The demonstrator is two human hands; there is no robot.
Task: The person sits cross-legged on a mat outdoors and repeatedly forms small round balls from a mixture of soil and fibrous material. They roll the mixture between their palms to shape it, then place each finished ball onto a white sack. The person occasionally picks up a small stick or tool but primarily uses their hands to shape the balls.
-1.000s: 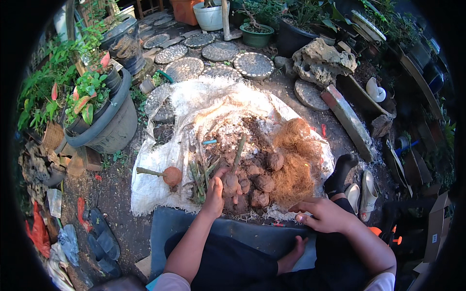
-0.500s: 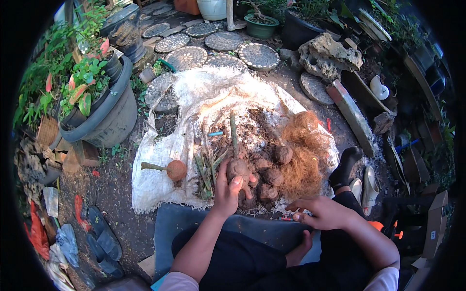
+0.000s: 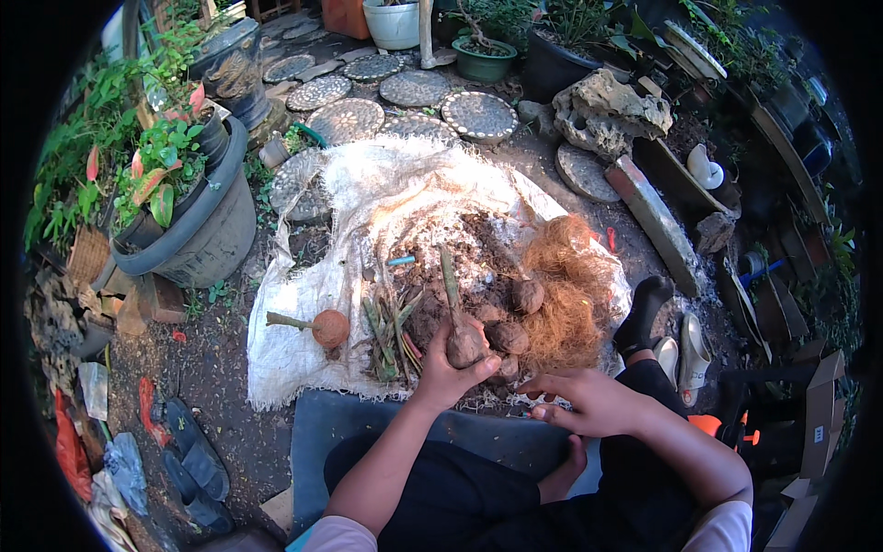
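Note:
My left hand is closed around a brown soil ball, with a thick green-brown stem cutting standing up out of it. To the right, my right hand hovers over the front edge of the sack with its fingers apart, apparently holding nothing. Other soil balls lie just beyond the held one. A mass of orange-brown coconut fibre is heaped to their right. On the left of the white woven sack sits a fibre-wrapped ball with a stem sticking out sideways.
Cut green stems lie left of the held ball, and a small blue piece is farther back. A dark mat borders the sack in front. Large planter at left, pitted rock and concrete beam at right.
The soil ball has turned in my left hand and moved slightly right and down, its stem now leaning a little left. My right hand has shifted slightly left. The whole view has moved a little.

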